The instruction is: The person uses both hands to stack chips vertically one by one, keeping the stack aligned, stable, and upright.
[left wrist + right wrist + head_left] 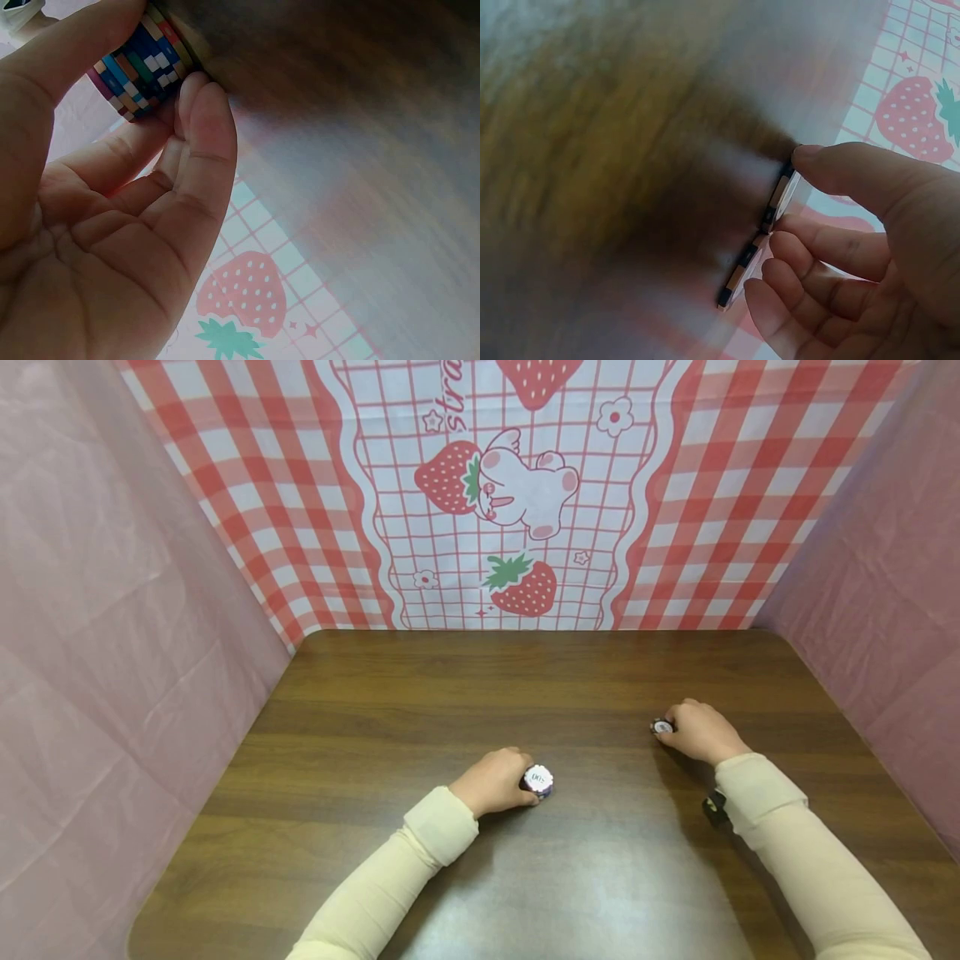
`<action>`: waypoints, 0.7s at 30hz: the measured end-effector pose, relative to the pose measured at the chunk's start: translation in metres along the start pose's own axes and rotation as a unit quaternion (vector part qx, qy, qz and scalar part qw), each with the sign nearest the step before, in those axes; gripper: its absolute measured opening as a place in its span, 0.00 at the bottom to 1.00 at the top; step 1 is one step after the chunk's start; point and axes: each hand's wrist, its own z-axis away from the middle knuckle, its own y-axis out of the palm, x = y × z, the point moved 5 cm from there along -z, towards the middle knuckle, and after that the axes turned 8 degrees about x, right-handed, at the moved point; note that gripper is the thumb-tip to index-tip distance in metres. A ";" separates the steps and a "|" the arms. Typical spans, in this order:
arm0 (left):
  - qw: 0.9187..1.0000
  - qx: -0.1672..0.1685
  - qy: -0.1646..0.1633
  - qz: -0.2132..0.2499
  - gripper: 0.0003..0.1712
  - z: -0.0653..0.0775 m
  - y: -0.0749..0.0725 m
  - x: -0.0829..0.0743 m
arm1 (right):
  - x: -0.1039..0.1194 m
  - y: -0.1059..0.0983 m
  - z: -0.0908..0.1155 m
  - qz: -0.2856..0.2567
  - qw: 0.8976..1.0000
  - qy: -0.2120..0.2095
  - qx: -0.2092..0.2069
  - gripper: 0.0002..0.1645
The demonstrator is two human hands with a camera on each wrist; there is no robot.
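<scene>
A short stack of multicoloured poker chips (538,779) stands near the middle of the table, its top chip pale and shiny with a printed number. My left hand (491,781) grips the stack between thumb and fingers. In the left wrist view the chips' edges (146,67) show blue, green, red and tan. Farther right, my right hand (705,731) holds a black-edged poker chip (662,727) with a white face. The right wrist view shows this chip (780,196) between thumb and forefinger. A second black-and-tan chip (741,271) lies edge to edge with it, by the other fingertips.
Both hands work on a brown wood-grain table (420,693) with rounded corners. Behind it hangs a red checked cloth (262,485) with strawberries. Pink cloths (112,652) hang on both sides. A small black device (714,808) sits at the right wrist.
</scene>
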 end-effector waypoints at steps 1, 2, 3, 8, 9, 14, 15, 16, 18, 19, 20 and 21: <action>1.000 0.000 0.000 -0.001 0.17 0.000 0.000 0.000 | 0.000 0.000 0.000 -0.003 1.000 0.002 0.000 0.12; 1.000 0.000 0.000 -0.002 0.17 0.000 0.000 0.000 | 0.000 0.000 0.000 -0.005 1.000 0.004 -0.001 0.12; 1.000 0.000 0.000 -0.002 0.17 0.000 0.000 0.000 | 0.000 0.000 0.000 -0.006 1.000 0.006 -0.003 0.12; 1.000 0.002 0.000 0.000 0.17 0.000 0.000 0.000 | 0.001 -0.001 0.000 -0.011 1.000 0.009 -0.010 0.14; 1.000 0.002 0.000 0.000 0.17 0.000 0.000 0.000 | 0.002 0.000 0.001 -0.012 1.000 0.009 -0.011 0.14; 1.000 0.001 0.000 -0.002 0.18 0.000 0.000 0.001 | 0.008 -0.001 0.002 -0.018 1.000 0.004 -0.020 0.17; 1.000 0.001 0.000 -0.002 0.18 0.000 0.000 0.001 | 0.009 -0.002 0.002 -0.018 1.000 0.003 -0.022 0.17; 1.000 0.001 0.000 -0.003 0.18 0.000 0.000 0.001 | 0.011 -0.002 0.002 -0.019 1.000 0.001 -0.024 0.18; 1.000 0.001 0.001 -0.004 0.17 0.000 0.000 0.001 | 0.014 -0.002 0.002 -0.019 0.999 -0.002 -0.026 0.18; 1.000 0.002 0.001 -0.004 0.17 0.000 0.000 0.001 | 0.016 -0.002 0.002 -0.019 0.999 -0.003 -0.026 0.17; 1.000 0.002 0.001 -0.004 0.17 0.000 0.000 0.000 | 0.018 -0.002 0.002 -0.021 0.999 -0.006 -0.028 0.17; 1.000 0.002 0.001 -0.004 0.17 0.000 0.000 0.000 | 0.020 -0.003 0.002 -0.022 0.999 -0.009 -0.029 0.17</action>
